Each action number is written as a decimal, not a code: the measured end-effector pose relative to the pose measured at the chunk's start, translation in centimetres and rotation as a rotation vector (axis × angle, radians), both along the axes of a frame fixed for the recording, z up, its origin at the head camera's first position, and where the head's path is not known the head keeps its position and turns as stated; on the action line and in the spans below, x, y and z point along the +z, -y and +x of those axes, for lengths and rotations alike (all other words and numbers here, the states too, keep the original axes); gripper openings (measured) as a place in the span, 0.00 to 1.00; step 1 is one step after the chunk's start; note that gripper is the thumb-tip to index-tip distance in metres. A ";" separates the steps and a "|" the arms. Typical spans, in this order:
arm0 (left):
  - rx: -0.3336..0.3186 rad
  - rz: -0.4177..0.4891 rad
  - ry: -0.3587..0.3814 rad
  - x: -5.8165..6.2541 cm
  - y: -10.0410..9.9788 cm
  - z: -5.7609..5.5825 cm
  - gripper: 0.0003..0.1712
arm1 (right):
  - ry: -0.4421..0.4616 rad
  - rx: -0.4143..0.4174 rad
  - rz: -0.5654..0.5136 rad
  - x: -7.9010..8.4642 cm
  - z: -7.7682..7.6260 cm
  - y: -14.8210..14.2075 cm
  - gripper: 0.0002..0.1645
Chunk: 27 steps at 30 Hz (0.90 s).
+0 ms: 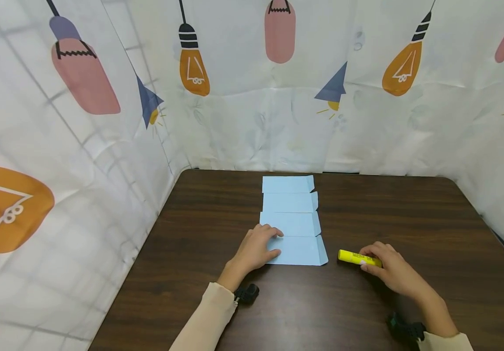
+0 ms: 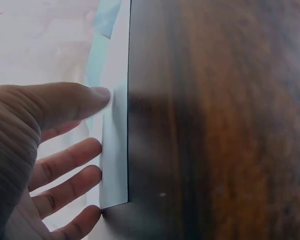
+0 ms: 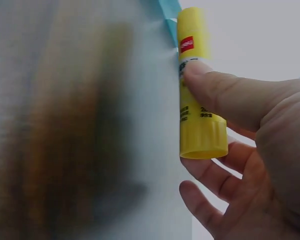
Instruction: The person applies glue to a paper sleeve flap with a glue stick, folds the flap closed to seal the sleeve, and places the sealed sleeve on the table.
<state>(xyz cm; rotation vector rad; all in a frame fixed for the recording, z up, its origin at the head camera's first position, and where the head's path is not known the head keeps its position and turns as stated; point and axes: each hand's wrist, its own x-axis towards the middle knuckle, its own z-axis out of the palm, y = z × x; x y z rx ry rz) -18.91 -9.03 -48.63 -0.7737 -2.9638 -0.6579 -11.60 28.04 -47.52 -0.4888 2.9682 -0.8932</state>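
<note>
A light blue sheet of paper [image 1: 293, 224], creased into several panels with small flaps along its right side, lies on the dark wooden table [image 1: 322, 312]. My left hand [image 1: 256, 247] rests on its lower left part, fingers spread and thumb near the bottom edge. The left wrist view has the thumb and fingertips [image 2: 92, 145] right at the paper's surface. To the right of the paper, my right hand [image 1: 388, 267] holds a yellow glue stick [image 1: 349, 257] between thumb and fingers. In the right wrist view the glue stick carries a red label and dark printing.
A white curtain [image 1: 243, 131] printed with lamps and bulbs hangs behind the table and along both sides. Each wrist wears a small black camera [image 1: 247, 294] on a strap, close to the tabletop.
</note>
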 end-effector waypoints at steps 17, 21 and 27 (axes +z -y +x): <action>-0.033 0.262 -0.014 2.0 -0.2 -1.5 0.17 | -0.057 -0.025 -0.131 2.4 -4.1 1.8 0.18; -0.027 0.299 -0.011 2.6 -0.5 -2.0 0.16 | -0.057 -0.022 -0.161 2.5 -5.1 2.5 0.17; -0.013 0.349 -0.025 3.7 -1.1 -2.9 0.14 | -0.046 -0.030 -0.207 3.0 -6.7 3.3 0.18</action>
